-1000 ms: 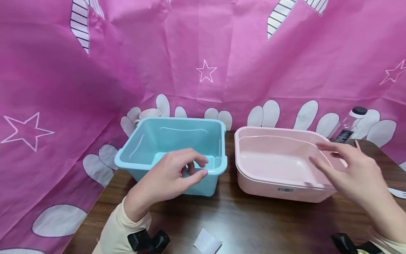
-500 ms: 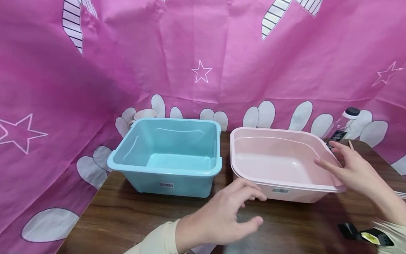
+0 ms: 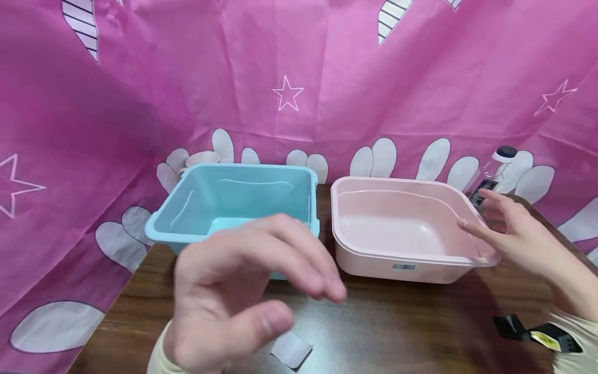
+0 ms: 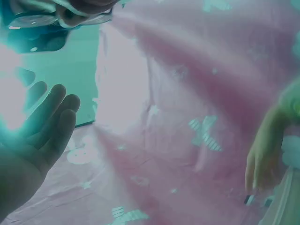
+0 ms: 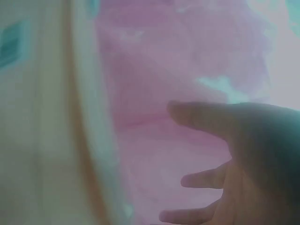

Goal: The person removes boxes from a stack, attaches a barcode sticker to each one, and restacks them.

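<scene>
My left hand (image 3: 233, 291) is raised close to the camera, fingers loosely bent, thumb apart, with nothing in it. In the head view it overlaps the front of a blue plastic bin (image 3: 243, 192). The left wrist view shows the same hand (image 4: 37, 136) with fingers extended against bright glare. At the right end of a pink plastic basin (image 3: 388, 223), my right hand (image 3: 523, 239) has thumb and fingers spread, holding nothing. Its thumb overlaps the basin's rim, and its fingertips overlap the lower part of a clear bottle (image 3: 488, 176) with a black cap.
Behind the blue bin's left corner a pale pink cup (image 3: 202, 158) shows its rim. A small white piece of paper (image 3: 291, 349) lies on the brown wooden table (image 3: 374, 322) near the front. A pink patterned cloth (image 3: 299, 52) hangs behind the table.
My left hand swung right toward the pink basin's front, then came back left and up toward the camera. My right hand shifted slightly outward, toward the bottle. The head view moved a little.
</scene>
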